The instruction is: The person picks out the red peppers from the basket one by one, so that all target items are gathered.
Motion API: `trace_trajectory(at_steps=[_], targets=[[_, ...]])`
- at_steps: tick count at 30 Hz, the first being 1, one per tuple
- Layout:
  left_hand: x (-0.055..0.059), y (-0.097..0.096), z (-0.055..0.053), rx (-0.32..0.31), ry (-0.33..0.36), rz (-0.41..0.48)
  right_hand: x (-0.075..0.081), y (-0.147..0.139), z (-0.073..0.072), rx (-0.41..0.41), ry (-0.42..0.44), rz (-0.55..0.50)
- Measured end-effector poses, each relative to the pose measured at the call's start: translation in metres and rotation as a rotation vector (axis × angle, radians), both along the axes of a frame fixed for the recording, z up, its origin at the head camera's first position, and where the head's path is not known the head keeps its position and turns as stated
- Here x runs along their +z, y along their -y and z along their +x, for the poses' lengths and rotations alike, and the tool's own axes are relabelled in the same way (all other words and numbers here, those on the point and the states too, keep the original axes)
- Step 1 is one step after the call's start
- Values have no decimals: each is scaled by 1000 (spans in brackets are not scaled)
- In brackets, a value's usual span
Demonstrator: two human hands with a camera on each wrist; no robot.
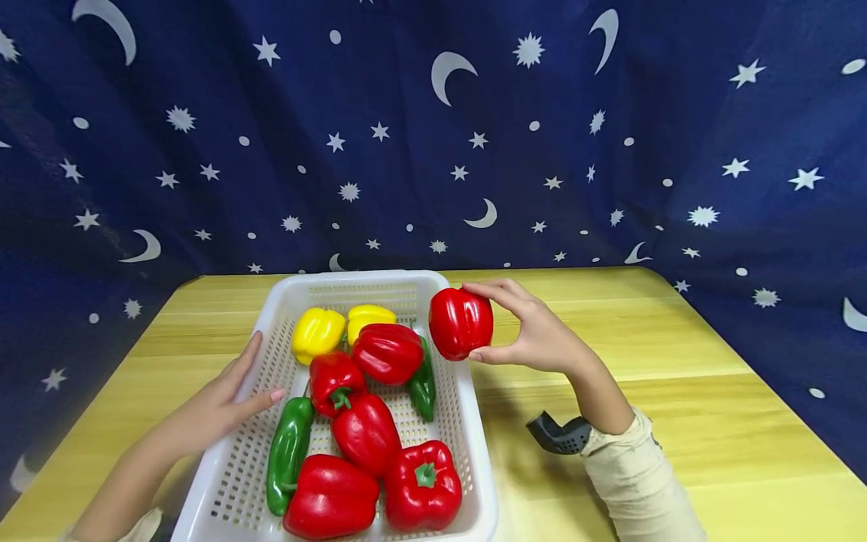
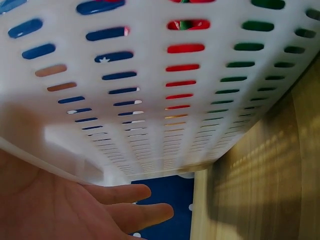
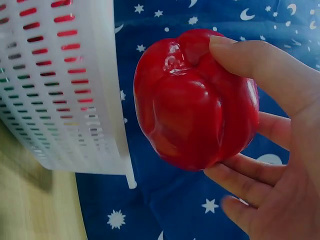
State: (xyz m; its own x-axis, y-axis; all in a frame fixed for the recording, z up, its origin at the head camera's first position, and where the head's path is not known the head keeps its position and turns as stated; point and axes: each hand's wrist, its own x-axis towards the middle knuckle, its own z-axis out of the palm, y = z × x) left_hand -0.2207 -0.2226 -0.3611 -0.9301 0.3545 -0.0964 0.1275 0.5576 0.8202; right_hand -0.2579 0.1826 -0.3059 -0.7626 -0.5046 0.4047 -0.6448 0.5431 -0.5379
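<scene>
A glossy red bell pepper [image 1: 461,324] is held between the thumb and fingers of my right hand [image 1: 535,331], above the right rim of a white perforated plastic basket [image 1: 484,482]. The right wrist view shows the same bell pepper [image 3: 185,105] raised beside the basket wall. My left hand [image 1: 217,406] rests at the basket's left rim, thumb over the inside and straight fingers along the outside. Inside lie several red bell peppers [image 1: 366,435], two yellow bell peppers [image 1: 318,335], and long green peppers [image 1: 290,452], one of them partly hidden under a red one.
The basket stands on a light wooden table [image 1: 650,376]. Behind the table hangs a dark blue cloth [image 1: 406,181] with white moons and stars. A black device [image 1: 558,434] sits at the right wrist by the beige sleeve [image 1: 637,482].
</scene>
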Motion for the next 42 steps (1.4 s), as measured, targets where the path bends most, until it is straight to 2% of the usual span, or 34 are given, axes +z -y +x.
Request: trace_trajectory(at_steps=[7,17,24,31,37,42], targets=[[1,-1,-2,-14,10,13,-1,-9,-9,-25,35,-42],[1,-2,-4,-12,-11,6,-5,-21,-20,-51,102,-120],[0,-1,-3,2,24,6,-10,-27,-28,-87,144,-127],[0,-2,-3,7,50,-2,-22,-35,-40,-134,198,-134],[-2,0,0,14,17,-26,-35,-42,-49,-181,294,-118],[-1,-1,0,9,16,-16,-48,-48,-55,-203,329,-104]])
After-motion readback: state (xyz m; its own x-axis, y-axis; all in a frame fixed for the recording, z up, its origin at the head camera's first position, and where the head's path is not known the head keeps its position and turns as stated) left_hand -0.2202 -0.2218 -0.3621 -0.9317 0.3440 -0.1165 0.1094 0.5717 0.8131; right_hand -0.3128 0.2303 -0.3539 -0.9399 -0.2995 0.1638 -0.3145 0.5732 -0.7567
